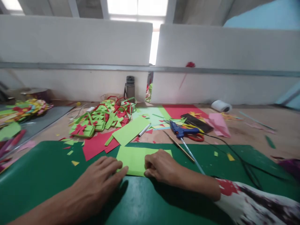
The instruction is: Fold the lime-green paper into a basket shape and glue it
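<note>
The left hand [102,178] lies loosely open, palm down, its thumb and fingertips resting on the near-left corner of a rectangular light-green paper sheet [134,159]. The right hand [164,165] is curled in, thumb near the bent index finger, touching the sheet's near edge on the right; whether it pinches the paper or only presses it cannot be told. The sheet lies between the hands on a smooth dark-green mat [140,203] covering the near part of the tan bench [243,131].

Just beyond it are a second light-green paper sheet [127,131], overlapping red paper [97,145], and a white pen [144,130]. To the right are a blue glue gun [180,129], a slim brown stick [180,147] and a light-blue rod [192,155]. Farther back stands a dark lidded bottle [130,89]; any marking on bottle or glue gun is too blurred to read.
</note>
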Demonstrator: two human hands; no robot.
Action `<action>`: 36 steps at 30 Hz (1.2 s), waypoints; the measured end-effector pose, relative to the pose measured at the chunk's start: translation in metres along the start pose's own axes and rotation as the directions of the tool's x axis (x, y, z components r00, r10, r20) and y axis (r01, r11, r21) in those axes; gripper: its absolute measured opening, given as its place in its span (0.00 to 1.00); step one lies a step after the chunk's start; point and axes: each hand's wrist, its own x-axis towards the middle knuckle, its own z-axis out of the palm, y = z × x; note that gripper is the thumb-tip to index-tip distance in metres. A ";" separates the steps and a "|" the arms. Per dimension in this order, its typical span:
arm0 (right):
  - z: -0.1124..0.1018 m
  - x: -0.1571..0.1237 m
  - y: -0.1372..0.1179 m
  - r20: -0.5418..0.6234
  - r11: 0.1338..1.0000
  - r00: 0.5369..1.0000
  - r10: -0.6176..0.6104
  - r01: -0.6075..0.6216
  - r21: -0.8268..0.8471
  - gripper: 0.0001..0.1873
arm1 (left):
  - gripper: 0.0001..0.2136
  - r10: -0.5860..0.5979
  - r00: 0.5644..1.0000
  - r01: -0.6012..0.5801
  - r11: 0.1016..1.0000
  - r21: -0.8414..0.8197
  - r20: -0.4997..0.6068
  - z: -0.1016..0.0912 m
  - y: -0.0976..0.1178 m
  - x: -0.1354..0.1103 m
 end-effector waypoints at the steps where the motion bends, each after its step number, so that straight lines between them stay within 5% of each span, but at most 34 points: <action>1: 0.000 -0.001 0.000 -0.008 1.000 1.000 0.008 -0.008 -0.006 0.05 | 0.16 0.020 0.999 -0.020 0.999 -0.027 0.031 0.003 0.008 0.011; 5: 0.001 -0.007 0.005 -0.035 0.999 0.998 0.049 -0.049 -0.013 0.09 | 0.14 0.021 0.976 0.014 0.988 -0.156 0.217 0.009 0.027 0.042; 12: -0.003 -0.028 0.025 -0.032 0.994 0.993 0.110 -0.110 0.003 0.12 | 0.27 0.051 0.995 -0.041 0.993 -0.109 0.087 0.003 0.025 0.038; 21: 0.007 -0.048 0.048 -0.099 0.986 0.981 0.164 -0.167 -0.023 0.12 | 0.20 0.044 0.962 -0.031 0.998 -0.052 0.271 -0.001 0.037 0.057; 26: 0.005 -0.046 0.046 -0.102 0.987 0.981 0.162 -0.164 -0.003 0.11 | 0.20 0.090 0.957 -0.059 0.991 -0.121 0.276 0.008 0.038 0.069; 36: 0.004 -0.046 0.048 -0.094 0.991 0.986 0.137 -0.135 0.028 0.10 | 0.20 0.094 0.972 -0.073 0.992 -0.104 0.214 0.008 0.008 0.039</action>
